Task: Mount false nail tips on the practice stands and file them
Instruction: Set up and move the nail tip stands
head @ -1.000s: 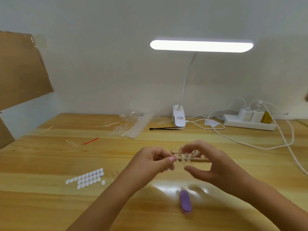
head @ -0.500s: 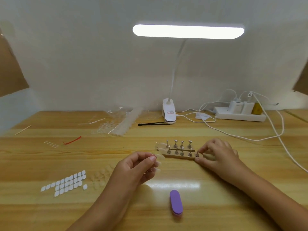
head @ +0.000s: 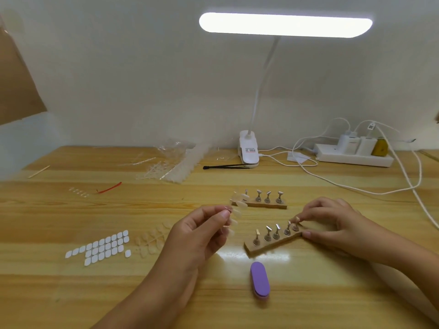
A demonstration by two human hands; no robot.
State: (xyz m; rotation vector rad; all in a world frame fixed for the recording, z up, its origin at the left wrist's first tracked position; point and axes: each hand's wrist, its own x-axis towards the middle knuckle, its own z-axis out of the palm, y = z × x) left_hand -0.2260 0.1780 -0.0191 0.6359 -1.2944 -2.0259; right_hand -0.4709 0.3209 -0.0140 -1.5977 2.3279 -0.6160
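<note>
The two wooden bases, seen pressed together as one block half a second ago, are now being split. The near base (head: 273, 243) is being dragged closer and slewed by the right hand (head: 332, 224), gripped at its end stand (head: 295, 225) with the thumb pressed on the wood. The far base (head: 266, 205) is being left just beyond the left hand (head: 199, 233), where a sprig of false nail tips (head: 234, 214) is being pinched. Bare stands are probably being freed for mounting. The purple file (head: 260, 283) is being left untouched between both wrists.
</note>
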